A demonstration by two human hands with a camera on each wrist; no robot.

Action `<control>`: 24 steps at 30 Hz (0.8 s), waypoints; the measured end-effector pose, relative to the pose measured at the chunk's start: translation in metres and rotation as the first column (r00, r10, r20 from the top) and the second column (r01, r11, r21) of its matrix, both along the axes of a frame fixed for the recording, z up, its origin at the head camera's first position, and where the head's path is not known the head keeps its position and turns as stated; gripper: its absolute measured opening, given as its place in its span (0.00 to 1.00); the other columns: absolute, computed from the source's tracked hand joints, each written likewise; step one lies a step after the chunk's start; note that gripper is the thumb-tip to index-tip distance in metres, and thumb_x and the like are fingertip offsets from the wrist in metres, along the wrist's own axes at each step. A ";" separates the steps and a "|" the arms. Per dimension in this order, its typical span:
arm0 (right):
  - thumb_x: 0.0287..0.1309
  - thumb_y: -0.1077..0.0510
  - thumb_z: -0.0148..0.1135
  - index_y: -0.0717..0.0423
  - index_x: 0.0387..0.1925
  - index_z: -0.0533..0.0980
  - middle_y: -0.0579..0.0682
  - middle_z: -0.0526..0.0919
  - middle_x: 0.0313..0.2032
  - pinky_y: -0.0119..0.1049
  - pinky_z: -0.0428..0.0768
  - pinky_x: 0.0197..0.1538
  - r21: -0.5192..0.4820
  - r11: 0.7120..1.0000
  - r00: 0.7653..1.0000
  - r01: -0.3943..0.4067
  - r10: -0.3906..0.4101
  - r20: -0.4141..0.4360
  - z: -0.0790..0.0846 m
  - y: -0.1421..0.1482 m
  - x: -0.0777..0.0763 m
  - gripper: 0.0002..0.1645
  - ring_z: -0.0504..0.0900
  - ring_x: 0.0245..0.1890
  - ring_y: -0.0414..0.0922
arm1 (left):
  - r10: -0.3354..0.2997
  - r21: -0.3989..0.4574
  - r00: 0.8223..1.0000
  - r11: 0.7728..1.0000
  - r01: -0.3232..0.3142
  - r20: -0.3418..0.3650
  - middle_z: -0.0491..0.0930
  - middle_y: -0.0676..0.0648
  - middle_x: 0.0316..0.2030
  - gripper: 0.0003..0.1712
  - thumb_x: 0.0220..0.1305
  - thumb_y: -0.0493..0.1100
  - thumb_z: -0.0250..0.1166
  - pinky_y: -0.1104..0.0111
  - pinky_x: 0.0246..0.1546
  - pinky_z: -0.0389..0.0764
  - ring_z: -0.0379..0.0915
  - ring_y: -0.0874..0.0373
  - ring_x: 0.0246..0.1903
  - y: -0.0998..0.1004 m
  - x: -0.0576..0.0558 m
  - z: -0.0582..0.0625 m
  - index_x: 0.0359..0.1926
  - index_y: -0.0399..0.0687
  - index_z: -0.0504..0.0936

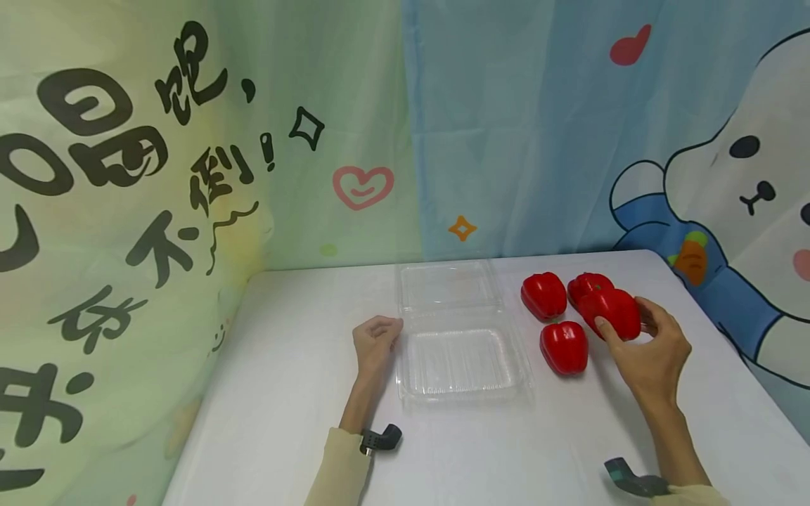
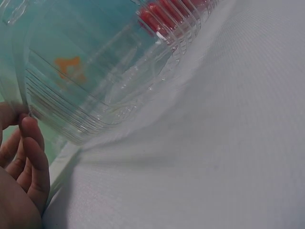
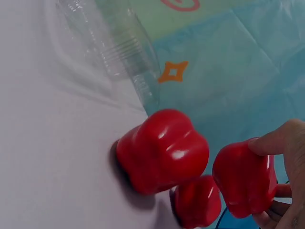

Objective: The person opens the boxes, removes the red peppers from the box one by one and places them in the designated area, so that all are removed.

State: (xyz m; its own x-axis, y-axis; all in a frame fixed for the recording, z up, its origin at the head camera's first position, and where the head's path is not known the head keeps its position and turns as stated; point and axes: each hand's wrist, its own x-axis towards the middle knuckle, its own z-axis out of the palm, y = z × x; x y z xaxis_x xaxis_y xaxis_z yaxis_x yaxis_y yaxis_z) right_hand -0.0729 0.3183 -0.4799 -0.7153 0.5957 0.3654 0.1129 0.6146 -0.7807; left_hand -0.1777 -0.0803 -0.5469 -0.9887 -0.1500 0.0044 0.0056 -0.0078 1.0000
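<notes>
A clear plastic clamshell box [image 1: 465,358] lies on the white table with its lid [image 1: 449,287] folded back. At the box's left edge, my left hand [image 1: 376,344] pinches the rim between thumb and finger, as the left wrist view shows. My right hand [image 1: 654,355] grips a red bell pepper [image 1: 616,314], held above the table to the right of the box. Three more red peppers sit close by: one at the back [image 1: 544,296], one partly hidden behind the held pepper [image 1: 588,287], and one nearer the front [image 1: 564,348].
The white tabletop [image 1: 285,393] reaches to a printed curtain [image 1: 481,126] behind and at the left. A cartoon bear [image 1: 728,183] is printed on the cloth at the right, beside the table's edge. Each wrist wears a dark camera mount [image 1: 382,438].
</notes>
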 end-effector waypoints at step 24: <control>0.67 0.53 0.75 0.53 0.83 0.64 0.62 0.73 0.78 0.65 0.76 0.74 -0.062 0.996 0.973 0.063 -0.048 0.225 -0.045 0.023 0.019 0.48 0.73 0.74 0.64 | 0.003 -0.003 1.000 1.000 -0.003 0.004 0.89 0.33 0.27 0.07 0.66 0.40 0.75 0.74 0.26 0.75 0.76 0.58 0.22 0.001 0.002 0.003 0.36 0.38 0.90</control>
